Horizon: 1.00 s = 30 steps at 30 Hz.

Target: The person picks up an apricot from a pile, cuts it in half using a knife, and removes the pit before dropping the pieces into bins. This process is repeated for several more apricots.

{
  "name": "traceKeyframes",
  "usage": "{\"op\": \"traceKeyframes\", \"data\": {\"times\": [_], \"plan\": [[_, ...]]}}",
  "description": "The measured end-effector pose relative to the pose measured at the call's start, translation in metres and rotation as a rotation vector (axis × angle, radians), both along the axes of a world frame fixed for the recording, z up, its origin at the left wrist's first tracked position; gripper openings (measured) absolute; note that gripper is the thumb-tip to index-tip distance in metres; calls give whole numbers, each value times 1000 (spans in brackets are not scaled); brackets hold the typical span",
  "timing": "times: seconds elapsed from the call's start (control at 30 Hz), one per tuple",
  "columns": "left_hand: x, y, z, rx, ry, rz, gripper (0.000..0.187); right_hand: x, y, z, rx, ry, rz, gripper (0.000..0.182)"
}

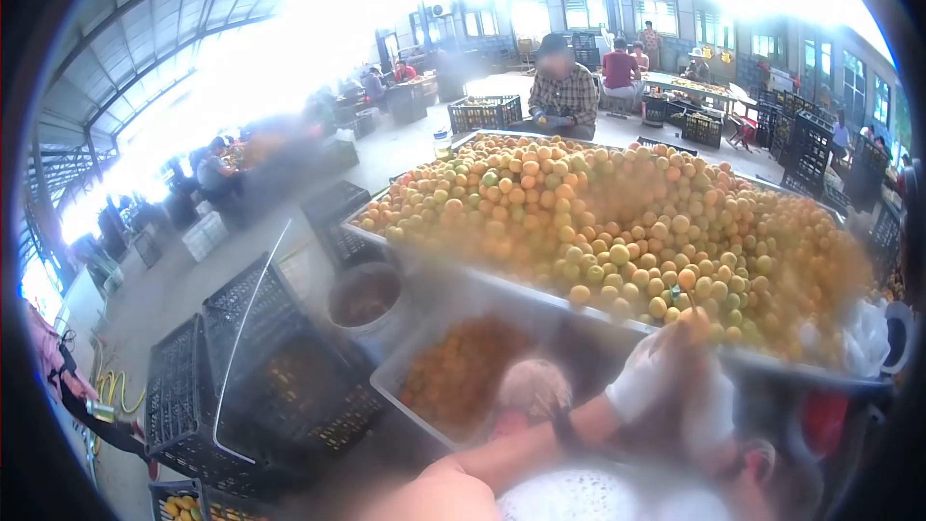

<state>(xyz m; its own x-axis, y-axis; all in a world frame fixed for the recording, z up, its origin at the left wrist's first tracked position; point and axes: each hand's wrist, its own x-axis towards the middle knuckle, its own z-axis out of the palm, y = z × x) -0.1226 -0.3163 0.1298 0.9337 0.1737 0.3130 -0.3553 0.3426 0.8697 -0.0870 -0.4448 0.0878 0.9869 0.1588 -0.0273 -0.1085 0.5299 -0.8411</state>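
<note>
My left hand (pixel 644 374), in a white glove, reaches up from the lower left, with its fingers closed around an orange fruit (pixel 694 326). Beside it, my right hand (pixel 709 410) is also gloved in white and comes up to the same fruit; its fingers are smeared, and I cannot tell how they grip. A thin dark piece with a green spot (pixel 679 291) stands up just above the fingertips. Both hands are at the near rim of a wide tray (pixel 617 321) heaped with orange and yellow-green fruit (pixel 540 188).
Below the tray, a grey bin (pixel 391 391) holds more fruit. A bucket (pixel 367 301) and black crates (pixel 174 376) stand to the left. A white plastic bag (pixel 865 340) lies at the tray's right end. Across the tray sits a person (pixel 567 92) in a checked shirt.
</note>
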Motion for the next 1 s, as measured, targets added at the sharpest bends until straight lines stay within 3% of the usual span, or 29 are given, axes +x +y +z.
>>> {"op": "traceKeyframes", "data": {"times": [0.07, 0.17, 0.33, 0.5, 0.57, 0.67, 0.7, 0.8, 0.87, 0.97, 1.0], "plan": [[-14, -1, 14, -20, -9, -15, 47, -10, -9, 16, -896, -713, -49, 4], [-16, 4, 14, 0, -21, 8, 44, -15, -5, 14, -880, -752, -10, 4], [2, -3, -2, -383, 256, -99, 56, -10, -2, 12, -1026, -838, -51, 5], [4, 15, -10, -316, 268, -46, 61, -22, -5, 44, -968, -890, -28, 9], [1, 16, -8, -288, 282, -15, 59, -25, -9, 57, -765, -840, -93, 10], [-9, 1, -7, -102, 92, -147, 43, -19, -7, 68, -803, -918, -239, 12], [-14, -6, -4, 373, -112, 11, 45, -19, -7, 71, -839, -1014, -347, 12], [-26, -13, 8, 353, -234, 34, 51, -21, -10, 72, -769, -916, -253, 13], [-35, -10, 21, 598, -363, 184, 54, -21, -10, 71, -738, -858, -211, 13], [-35, -10, 13, 760, -195, 173, 53, -27, -7, 71, -614, -757, -196, 14], [-42, -13, 30, 558, -361, 103, 53, -31, -5, 77, -646, -735, -190, 14]]}}
